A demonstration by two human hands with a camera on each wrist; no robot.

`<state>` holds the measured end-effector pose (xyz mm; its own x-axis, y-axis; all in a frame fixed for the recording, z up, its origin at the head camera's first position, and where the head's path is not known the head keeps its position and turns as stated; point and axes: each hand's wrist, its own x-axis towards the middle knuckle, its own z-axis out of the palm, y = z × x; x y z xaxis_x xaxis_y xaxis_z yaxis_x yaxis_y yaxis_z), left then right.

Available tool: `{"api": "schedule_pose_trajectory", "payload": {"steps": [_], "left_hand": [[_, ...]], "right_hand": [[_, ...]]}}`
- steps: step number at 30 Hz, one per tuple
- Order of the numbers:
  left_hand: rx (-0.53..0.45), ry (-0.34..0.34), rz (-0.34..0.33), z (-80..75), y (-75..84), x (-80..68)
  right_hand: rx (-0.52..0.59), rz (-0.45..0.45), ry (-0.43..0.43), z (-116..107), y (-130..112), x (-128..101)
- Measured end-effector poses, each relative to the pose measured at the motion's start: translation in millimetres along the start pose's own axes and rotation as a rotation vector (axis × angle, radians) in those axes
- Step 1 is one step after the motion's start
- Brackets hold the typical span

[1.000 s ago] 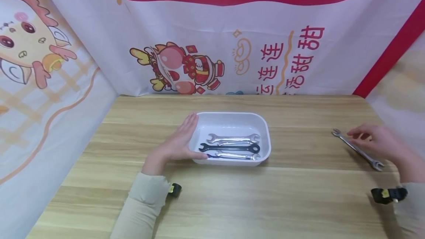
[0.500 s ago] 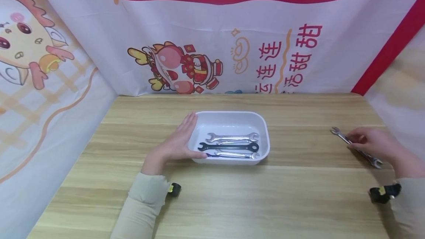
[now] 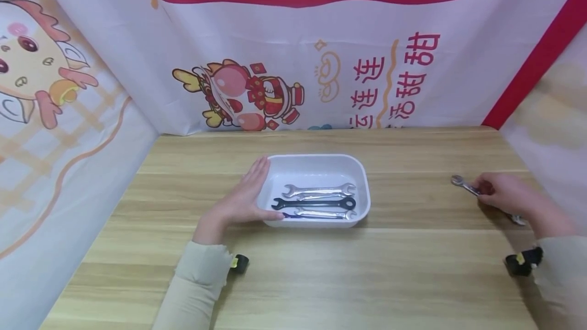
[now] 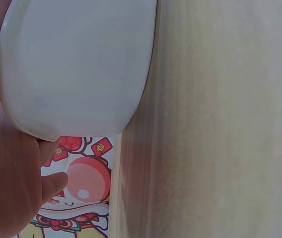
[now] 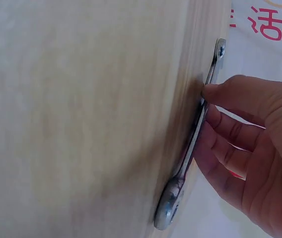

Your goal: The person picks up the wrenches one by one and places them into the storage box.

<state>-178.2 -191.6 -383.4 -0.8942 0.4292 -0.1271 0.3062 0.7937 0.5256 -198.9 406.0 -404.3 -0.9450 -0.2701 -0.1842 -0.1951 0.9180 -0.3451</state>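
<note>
A matt wood-grain table is seen; the tray is glossy white plastic, the spanner polished metal.

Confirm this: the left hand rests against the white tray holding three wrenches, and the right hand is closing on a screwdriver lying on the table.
Wrong in one respect: what the right hand pinches is a silver wrench, not a screwdriver, as the right wrist view shows. The left hand does rest against the white tray, and three wrenches lie in it.
</note>
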Motion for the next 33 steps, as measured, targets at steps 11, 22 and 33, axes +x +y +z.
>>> {"api": "schedule_pose_trajectory", "payload": {"steps": [11,22,33], "left_hand": [[0.000,0.009,0.004,1.5,1.0,1.9],[-0.011,0.008,0.005,3.7,-0.3,2.0],[0.004,0.012,0.013,0.6,-0.3,-0.3]], "right_hand": [[0.043,-0.035,0.016,2,5,-9],[0.062,-0.089,0.077,5,7,-15],[0.110,-0.090,0.081,2,0,-14]]}}
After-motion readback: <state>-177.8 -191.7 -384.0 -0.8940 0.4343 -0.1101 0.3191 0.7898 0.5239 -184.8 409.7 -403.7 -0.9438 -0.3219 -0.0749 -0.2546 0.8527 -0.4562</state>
